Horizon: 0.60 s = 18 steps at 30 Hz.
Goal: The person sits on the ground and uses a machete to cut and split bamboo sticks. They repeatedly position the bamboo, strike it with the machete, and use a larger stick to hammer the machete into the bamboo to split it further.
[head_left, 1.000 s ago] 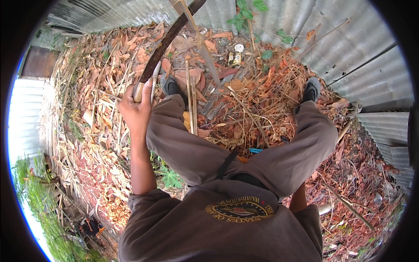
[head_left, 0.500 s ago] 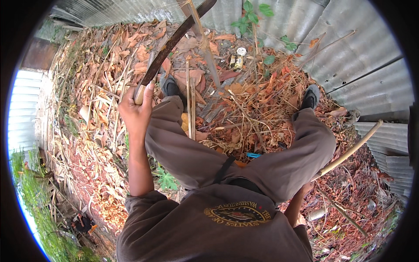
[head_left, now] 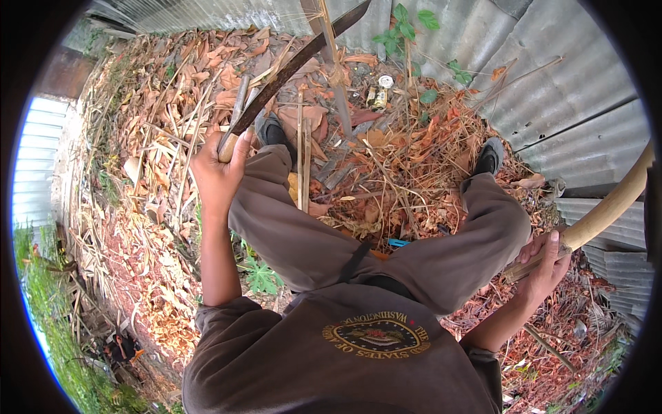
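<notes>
Corrugated metal sheets (head_left: pixel 565 103) wall the right; leaf-littered ground (head_left: pixel 152 179) lies open leftward.

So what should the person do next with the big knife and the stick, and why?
Probably swing the bamboo stick round in front first. The left hand holds the long knife raised, but the right hand grips the stick far off to the side, out of the blade's reach.

Now in view at four o'clock: right hand (head_left: pixel 545 265), grip closed around a pale bamboo pole (head_left: pixel 600 214) slanting toward three o'clock; both unseen a second ago.
</notes>
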### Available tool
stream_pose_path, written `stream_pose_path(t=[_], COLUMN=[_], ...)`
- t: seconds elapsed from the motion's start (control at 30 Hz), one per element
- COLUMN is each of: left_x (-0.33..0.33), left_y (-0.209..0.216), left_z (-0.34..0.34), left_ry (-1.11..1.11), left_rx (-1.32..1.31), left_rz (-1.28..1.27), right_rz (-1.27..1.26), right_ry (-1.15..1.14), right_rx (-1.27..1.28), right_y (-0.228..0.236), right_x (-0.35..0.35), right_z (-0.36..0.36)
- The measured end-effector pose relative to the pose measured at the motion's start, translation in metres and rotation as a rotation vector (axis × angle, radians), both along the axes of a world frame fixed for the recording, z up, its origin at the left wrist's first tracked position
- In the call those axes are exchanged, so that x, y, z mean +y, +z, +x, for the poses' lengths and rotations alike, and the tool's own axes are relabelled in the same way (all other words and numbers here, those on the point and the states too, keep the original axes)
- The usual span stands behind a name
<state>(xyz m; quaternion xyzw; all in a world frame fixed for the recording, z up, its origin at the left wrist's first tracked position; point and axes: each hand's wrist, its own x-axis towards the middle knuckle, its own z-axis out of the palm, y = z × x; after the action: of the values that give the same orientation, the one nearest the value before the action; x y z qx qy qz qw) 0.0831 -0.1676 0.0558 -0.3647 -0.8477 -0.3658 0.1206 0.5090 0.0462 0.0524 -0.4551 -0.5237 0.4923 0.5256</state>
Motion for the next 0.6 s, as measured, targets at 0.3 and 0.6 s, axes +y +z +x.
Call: stream_pose_path(t=[0.3,0.6], left_x=[-0.018,-0.018], left_y=[-0.015,-0.013], left_z=[0.003,0.01], left_ry=[-0.011,-0.01], left_rx=[0.074,0.048], left_rz=[0.017,0.02], right_rz=[-0.052,0.071], right_ry=[0.568,0.553], right_rx=[-0.123,-0.171], right_y=[0.041,0.055], right_x=[-0.045,-0.06], right_z=[-0.078,-0.093])
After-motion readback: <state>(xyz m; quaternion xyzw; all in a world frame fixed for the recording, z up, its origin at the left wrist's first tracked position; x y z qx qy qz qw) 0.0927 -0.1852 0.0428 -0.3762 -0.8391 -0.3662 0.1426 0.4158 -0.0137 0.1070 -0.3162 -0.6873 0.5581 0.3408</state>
